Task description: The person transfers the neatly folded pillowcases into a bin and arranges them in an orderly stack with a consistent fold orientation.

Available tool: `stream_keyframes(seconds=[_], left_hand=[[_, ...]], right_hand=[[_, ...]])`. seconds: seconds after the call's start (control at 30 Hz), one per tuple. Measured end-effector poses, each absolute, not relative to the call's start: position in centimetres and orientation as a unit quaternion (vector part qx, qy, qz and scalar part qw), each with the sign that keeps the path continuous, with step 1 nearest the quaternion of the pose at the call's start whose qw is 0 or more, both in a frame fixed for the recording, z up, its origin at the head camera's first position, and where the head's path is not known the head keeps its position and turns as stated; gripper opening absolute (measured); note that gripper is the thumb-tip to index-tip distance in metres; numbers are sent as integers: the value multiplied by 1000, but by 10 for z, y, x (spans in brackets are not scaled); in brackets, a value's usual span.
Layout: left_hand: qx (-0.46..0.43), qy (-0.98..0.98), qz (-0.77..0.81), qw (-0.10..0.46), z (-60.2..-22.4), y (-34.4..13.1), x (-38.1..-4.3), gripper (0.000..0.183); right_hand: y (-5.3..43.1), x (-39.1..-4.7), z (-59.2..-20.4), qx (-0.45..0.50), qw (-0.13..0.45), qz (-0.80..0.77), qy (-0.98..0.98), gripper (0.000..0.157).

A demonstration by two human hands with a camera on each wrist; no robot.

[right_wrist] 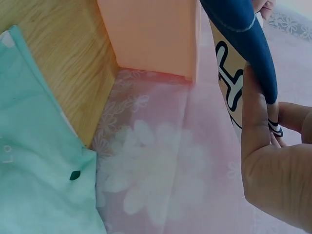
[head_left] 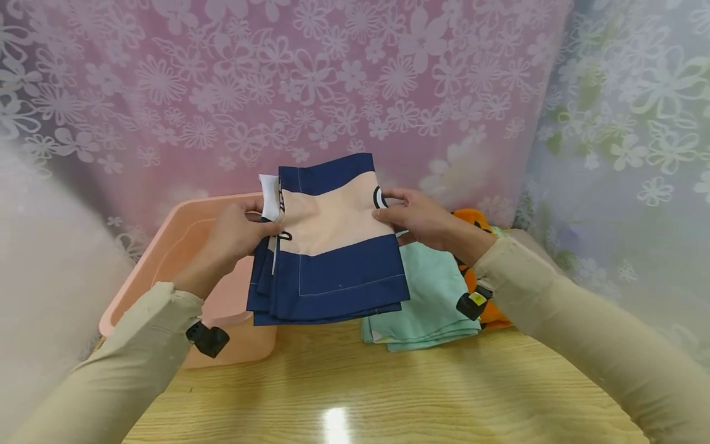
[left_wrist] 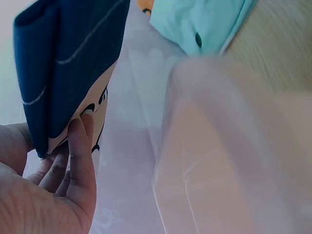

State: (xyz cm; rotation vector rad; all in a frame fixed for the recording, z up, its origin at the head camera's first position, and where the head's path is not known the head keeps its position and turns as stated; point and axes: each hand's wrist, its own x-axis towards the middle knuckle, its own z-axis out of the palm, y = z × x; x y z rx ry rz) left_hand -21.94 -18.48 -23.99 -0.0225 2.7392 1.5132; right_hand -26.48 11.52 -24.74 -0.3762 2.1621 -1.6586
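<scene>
A folded cloth, navy at top and bottom with a cream band and black-and-white print, is held up over the table between both hands. My left hand pinches its left edge, thumb in front and fingers behind, beside a white label. On the opposite edge, my right hand grips the cloth with thumb on the front. In the left wrist view, fingers press into the layered navy cloth. The right wrist view shows the cloth's printed back, with thumb and fingers on either side of its folded edge.
A peach plastic basin stands at left, behind the left forearm. Folded mint-green cloth lies on the wooden table at right, with orange-and-black cloth beside it. Pink floral curtain hangs behind.
</scene>
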Motion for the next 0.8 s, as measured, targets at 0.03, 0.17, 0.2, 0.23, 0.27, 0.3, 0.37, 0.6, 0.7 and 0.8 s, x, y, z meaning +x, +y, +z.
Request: stream_keyframes(seconds=[0.03,0.17,0.2,0.23,0.27,0.3,0.37,0.6,0.7,0.8], left_hand=[[-10,874,486,8,-238,-187,-220,47],[-26,870,492,14,-233,-197,-221,52],[-29,870,491,14,-232,-199,-221,52],[-34,870,491,15,-232,-202,-221,53],[-39,872,488,15,-231,-204,-221,53],[-43,873,486,15,-230,-206,-221,53],[-50,873,484,16,-230,-210,-222,54],[-44,882,469,18,-227,-226,-222,48],[-36,890,455,11,-227,-235,-223,46],[-33,896,443,8,-228,-244,-225,46]], right_hand=[[113,-265,-246,-136,197,-589,772,63],[107,-268,-243,-142,205,-582,774,63],[105,-269,-243,-143,205,-581,774,63],[103,-270,-243,-145,206,-581,774,63],[101,-270,-243,-146,206,-582,773,62],[99,-272,-243,-148,207,-584,771,62],[95,-273,-243,-150,210,-587,768,60],[80,-273,-240,-154,213,-595,760,58],[72,-272,-239,-158,212,-597,757,60],[63,-272,-239,-161,212,-602,753,59]])
